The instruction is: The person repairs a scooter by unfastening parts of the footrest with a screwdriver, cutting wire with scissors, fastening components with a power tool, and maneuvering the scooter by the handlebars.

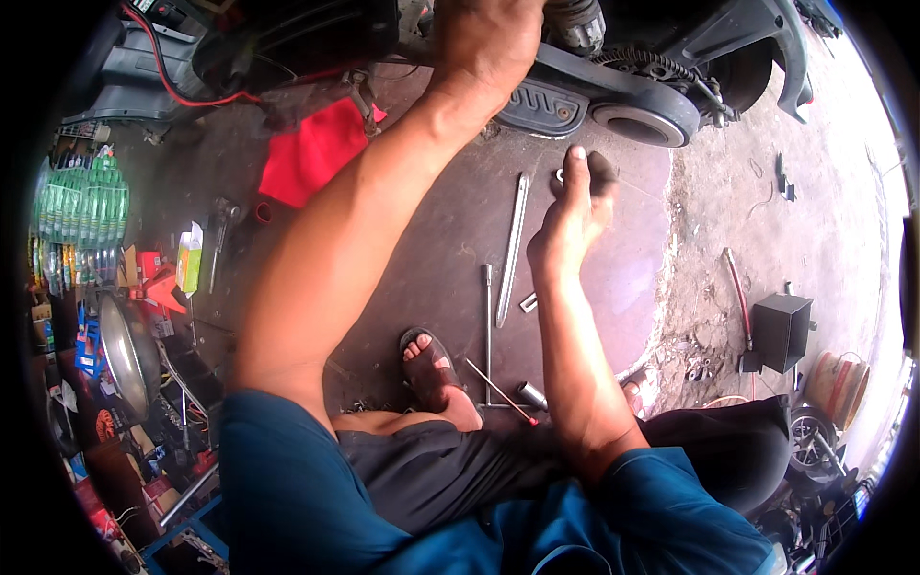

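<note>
Standing beyond right hand (573, 218): motorbike (618, 92).

Bar (513, 247) lies on floor (431, 278) before scooter (628, 100), cloth (309, 155) left, box (781, 333) right

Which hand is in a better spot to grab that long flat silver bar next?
Probably the right hand: in the picture it shows close beside the flat silver bar. The left hand is farther off, up by the vehicle, partly cut off by the top edge.
</note>
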### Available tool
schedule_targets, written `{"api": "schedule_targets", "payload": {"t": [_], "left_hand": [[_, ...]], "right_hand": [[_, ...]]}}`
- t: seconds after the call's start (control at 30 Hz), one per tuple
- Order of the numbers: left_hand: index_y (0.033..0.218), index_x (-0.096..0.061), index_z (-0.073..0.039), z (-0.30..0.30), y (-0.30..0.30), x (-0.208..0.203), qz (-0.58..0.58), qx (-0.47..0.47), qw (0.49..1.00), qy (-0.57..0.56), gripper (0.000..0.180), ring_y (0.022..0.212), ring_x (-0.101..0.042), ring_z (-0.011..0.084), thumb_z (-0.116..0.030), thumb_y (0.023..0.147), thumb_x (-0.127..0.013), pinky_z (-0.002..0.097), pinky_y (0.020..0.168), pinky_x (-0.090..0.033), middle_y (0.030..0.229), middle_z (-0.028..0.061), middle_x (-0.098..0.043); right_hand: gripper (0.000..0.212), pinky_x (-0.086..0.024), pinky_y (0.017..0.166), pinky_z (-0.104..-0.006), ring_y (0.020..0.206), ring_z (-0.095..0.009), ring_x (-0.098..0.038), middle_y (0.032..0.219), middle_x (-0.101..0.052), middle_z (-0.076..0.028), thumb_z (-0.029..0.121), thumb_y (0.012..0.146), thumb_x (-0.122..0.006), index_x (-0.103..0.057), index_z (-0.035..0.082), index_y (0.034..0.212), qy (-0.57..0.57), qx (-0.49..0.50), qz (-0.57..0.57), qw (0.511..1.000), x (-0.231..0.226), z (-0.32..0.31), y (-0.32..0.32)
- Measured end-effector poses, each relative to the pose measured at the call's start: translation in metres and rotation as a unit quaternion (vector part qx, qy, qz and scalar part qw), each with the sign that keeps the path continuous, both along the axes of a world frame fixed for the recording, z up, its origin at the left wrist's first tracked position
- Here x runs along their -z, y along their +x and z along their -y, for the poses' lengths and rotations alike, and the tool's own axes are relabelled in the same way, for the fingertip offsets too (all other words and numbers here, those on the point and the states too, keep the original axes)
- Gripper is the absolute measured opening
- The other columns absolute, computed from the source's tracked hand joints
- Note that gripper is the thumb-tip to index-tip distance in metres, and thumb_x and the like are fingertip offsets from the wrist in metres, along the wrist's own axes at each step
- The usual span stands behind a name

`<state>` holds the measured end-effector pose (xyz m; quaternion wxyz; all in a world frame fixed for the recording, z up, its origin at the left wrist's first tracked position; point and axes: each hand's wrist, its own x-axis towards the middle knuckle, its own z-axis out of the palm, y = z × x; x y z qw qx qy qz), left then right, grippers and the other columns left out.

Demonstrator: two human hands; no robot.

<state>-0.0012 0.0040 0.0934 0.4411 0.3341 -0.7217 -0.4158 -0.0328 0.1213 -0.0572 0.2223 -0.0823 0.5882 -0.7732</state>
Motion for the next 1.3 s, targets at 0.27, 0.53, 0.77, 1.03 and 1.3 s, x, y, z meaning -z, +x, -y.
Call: {"api": "schedule_targets", "payload": {"t": [0.27, 0.53, 0.77, 1.03, 1.3], "left_hand": [[0.063, -0.057, -0.009, 0.015, 0.008, 0.0, -0.074, 0.198, 0.965, 0.152, 0.042, 0.04, -0.04, 0.006, -0.036, 0.095, -0.059, 0.024, 0.039, -0.03, 0.049, -0.0046, -0.043], [0.057, -0.041, -0.014, 0.016, 0.028, 0.004, -0.149, 0.094, 0.957, 0.232, 0.045, 0.037, -0.034, 0.0089, -0.033, 0.093, -0.063, 0.0265, 0.039, -0.031, 0.048, -0.0031, -0.034], [0.093, -0.069, 0.002, 0.024, 0.063, 0.084, 0.162, -0.012, 0.985, 0.064, 0.042, 0.039, -0.038, 0.0059, -0.04, 0.088, -0.068, 0.0267, 0.036, -0.029, 0.053, -0.0025, -0.05], [0.094, -0.067, 0.001, 0.0, 0.07, 0.086, 0.193, 0.016, 0.921, 0.337, 0.048, 0.039, -0.039, 0.0085, -0.046, 0.087, -0.067, 0.0264, 0.035, -0.029, 0.057, 0.0011, -0.052], [0.087, -0.065, 0.009, -0.007, 0.067, 0.078, 0.3, -0.017, 0.922, 0.246, 0.057, 0.08, -0.069, 0.0321, -0.047, 0.079, -0.07, 0.0416, 0.075, -0.051, 0.078, 0.0218, -0.068]], "right_hand": [[0.05, -0.053, 0.074, -0.0367, 0.094, -0.027, -0.063, 0.114, -0.058, -0.019, 0.035, 0.093, -0.062, -0.053, -0.007, 0.118, -0.046, -0.203, 0.172, 0.963, -0.01, 0.024, -0.017], [0.081, -0.05, 0.089, -0.0461, 0.12, -0.039, -0.051, 0.138, -0.042, -0.027, 0.049, 0.089, -0.062, -0.032, -0.007, 0.139, -0.064, -0.062, 0.201, 0.975, 0.005, 0.008, -0.038], [0.117, -0.025, 0.108, -0.0639, 0.139, -0.042, -0.024, 0.152, -0.019, -0.023, 0.074, 0.067, -0.07, -0.018, 0.009, 0.15, -0.148, -0.118, 0.148, 0.971, -0.01, 0.002, -0.113], [0.113, -0.031, 0.106, -0.0635, 0.135, -0.042, -0.031, 0.147, -0.029, -0.025, 0.069, 0.067, -0.072, -0.024, 0.004, 0.147, -0.127, -0.117, 0.153, 0.973, -0.011, 0.006, -0.122], [0.099, -0.032, 0.106, -0.061, 0.133, -0.039, -0.039, 0.148, -0.035, -0.019, 0.068, 0.074, -0.067, -0.033, 0.009, 0.146, -0.113, -0.117, 0.15, 0.975, -0.011, 0.002, -0.125]]}}
